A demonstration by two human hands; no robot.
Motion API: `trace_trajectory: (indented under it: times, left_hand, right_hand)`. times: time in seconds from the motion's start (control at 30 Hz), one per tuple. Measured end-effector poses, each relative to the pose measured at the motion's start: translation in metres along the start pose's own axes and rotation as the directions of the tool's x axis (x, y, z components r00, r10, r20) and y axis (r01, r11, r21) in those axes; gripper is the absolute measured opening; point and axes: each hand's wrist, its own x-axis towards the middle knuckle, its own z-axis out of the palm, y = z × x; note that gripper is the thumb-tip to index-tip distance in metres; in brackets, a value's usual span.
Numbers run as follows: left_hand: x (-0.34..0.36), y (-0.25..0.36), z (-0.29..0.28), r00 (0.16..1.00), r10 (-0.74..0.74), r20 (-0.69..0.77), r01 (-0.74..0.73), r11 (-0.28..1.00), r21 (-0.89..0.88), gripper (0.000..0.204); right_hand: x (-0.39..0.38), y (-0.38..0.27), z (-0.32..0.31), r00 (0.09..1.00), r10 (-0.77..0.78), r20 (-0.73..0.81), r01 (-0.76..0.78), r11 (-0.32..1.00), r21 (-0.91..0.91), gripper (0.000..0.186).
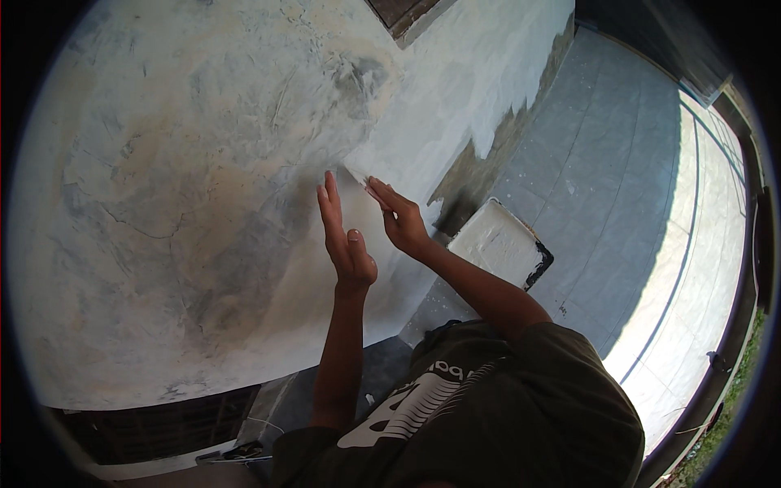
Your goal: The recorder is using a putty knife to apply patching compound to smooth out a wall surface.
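A patchy white and grey plastered wall [163, 163] fills the left and upper part of the head view, with hairline cracks on it. My left hand [342, 236] is raised at the wall, its fingers stretched upward and holding nothing; whether it touches the surface I cannot tell. Just right of it my right hand [399, 213] is closed on a flat, pale scraper [355, 173], whose blade reaches toward the wall near my left fingertips.
A paint tray [488, 240] with white residue lies on the grey tiled floor [606, 179], partly sunlit at the far right. A dark framed opening [407, 16] is at the top of the wall, a dark grille [154, 419] at lower left. Grass [736, 407] borders the right edge.
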Motion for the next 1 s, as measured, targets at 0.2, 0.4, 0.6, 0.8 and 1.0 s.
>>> trace_trajectory:
  times: [0.2, 0.4, 0.6, 0.8, 1.0]
  left_hand:
    - [0.002, 0.001, 0.002, 1.0, -0.025, -0.004, 0.025, 1.0, -0.011, 0.075]
    - [-0.003, 0.003, -0.001, 0.999, -0.05, -0.005, 0.05, 0.999, -0.019, 0.075]
    - [-0.005, 0.002, -0.001, 0.998, -0.069, -0.013, 0.068, 0.997, -0.025, 0.074]
    - [-0.003, -0.002, -0.006, 1.0, -0.022, -0.017, 0.022, 1.0, -0.001, 0.074]
    - [-0.001, -0.003, 0.0, 0.998, -0.04, -0.041, 0.04, 0.999, -0.014, 0.074]
  right_hand:
    - [0.061, 0.004, -0.03, 0.949, 0.092, -0.302, -0.106, 0.994, -0.03, 0.049]
    - [0.13, 0.01, -0.033, 0.871, 0.132, -0.473, -0.185, 0.98, -0.066, 0.044]
    - [0.136, -0.003, 0.021, 0.87, -0.106, -0.481, -0.048, 0.954, -0.296, 0.054]
    - [0.038, -0.013, 0.032, 0.978, -0.145, -0.151, 0.126, 0.984, -0.126, 0.06]
    - [0.094, -0.009, -0.023, 0.912, 0.143, -0.385, -0.134, 0.99, 0.052, 0.051]
